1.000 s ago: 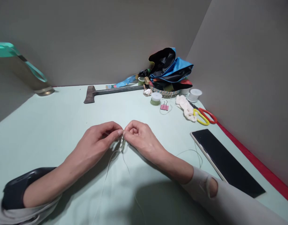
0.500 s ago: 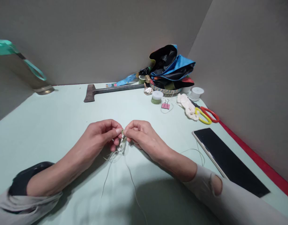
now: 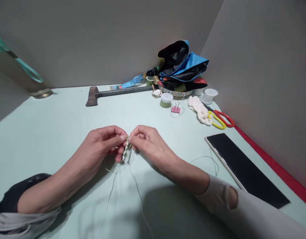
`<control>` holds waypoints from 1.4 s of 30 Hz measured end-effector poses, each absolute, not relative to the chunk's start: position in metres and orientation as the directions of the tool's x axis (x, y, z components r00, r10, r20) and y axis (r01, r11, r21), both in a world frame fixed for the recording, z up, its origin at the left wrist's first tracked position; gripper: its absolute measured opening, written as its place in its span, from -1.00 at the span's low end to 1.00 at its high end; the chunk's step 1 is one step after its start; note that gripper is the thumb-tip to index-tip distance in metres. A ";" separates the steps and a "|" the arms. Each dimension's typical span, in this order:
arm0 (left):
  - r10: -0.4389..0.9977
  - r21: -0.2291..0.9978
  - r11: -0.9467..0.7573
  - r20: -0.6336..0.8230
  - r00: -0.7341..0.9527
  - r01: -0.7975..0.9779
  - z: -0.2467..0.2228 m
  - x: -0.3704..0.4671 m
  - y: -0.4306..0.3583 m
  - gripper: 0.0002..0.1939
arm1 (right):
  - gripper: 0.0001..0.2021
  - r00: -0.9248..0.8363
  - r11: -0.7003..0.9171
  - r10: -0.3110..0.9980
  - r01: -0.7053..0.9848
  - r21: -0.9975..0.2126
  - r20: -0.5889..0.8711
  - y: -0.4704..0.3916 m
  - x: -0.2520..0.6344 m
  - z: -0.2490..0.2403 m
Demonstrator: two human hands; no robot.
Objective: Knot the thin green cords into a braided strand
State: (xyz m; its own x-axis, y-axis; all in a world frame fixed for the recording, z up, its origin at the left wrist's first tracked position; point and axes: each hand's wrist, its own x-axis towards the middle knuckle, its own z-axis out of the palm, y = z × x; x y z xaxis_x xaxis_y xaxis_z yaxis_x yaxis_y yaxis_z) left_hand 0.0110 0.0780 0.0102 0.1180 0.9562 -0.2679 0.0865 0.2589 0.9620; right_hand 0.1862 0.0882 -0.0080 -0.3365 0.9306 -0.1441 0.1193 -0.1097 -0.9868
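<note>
A short knotted cord braid (image 3: 125,151) in white and green hangs between my hands above the middle of the table. My left hand (image 3: 104,144) pinches its upper end between thumb and forefinger. From the other side my right hand (image 3: 148,142) is closed in a pinch at the same end, its fingertips nearly touching those of the left. Loose thin cord ends (image 3: 140,196) trail from the bottom of the braid down over the table toward me. What exactly lies between the fingertips is too small to make out.
An axe (image 3: 93,96) lies at the back. Around it to the right are a blue-black bag (image 3: 195,66), a spool of green cord (image 3: 166,100), a pink binder clip (image 3: 176,109), a white cloth (image 3: 199,109) and scissors (image 3: 224,119). A dark phone-like slab (image 3: 247,169) lies right; a bottle (image 3: 42,93) stands far left.
The view has shifted slightly. Both hands stay pinched at the braid's top, and the braid now leans a little more to the left at its lower end.
</note>
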 end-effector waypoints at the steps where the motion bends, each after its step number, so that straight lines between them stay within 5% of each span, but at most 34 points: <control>1: 0.956 0.962 0.257 -0.267 0.121 0.092 0.010 0.011 0.078 -0.70 | -0.85 -0.335 -0.109 0.931 0.128 -0.986 -0.147 0.089 0.186 -0.008; 11: 0.978 0.919 0.090 -0.154 0.138 0.384 0.002 0.014 0.074 -0.72 | -0.81 -0.334 -0.031 0.926 0.394 -0.918 -0.175 0.089 0.184 -0.001; 18: 0.968 0.697 -0.235 0.108 0.225 0.677 -0.007 0.004 0.071 -0.88 | -0.82 -0.351 0.178 0.931 0.671 -0.720 -0.096 0.077 0.182 -0.002; 25: 0.929 0.481 -0.364 0.124 0.348 0.798 -0.016 -0.009 0.082 -0.82 | -0.83 -0.442 0.339 0.895 0.756 -0.560 -0.054 0.057 0.194 0.001; 31: 0.922 0.445 -0.386 0.167 0.349 0.808 -0.021 -0.016 0.047 -0.82 | -0.79 -0.511 0.426 0.857 0.774 -0.469 -0.064 0.016 0.217 0.000; 35: 0.907 0.423 -0.420 0.200 0.370 0.803 -0.022 -0.017 0.011 -0.63 | -0.80 -0.546 0.473 0.836 0.769 -0.430 -0.057 -0.003 0.232 0.002; 42: 0.861 0.262 -0.492 0.292 0.417 0.830 -0.023 -0.021 -0.026 -0.66 | -0.82 -0.582 0.526 0.812 0.756 -0.389 -0.032 -0.010 0.241 0.003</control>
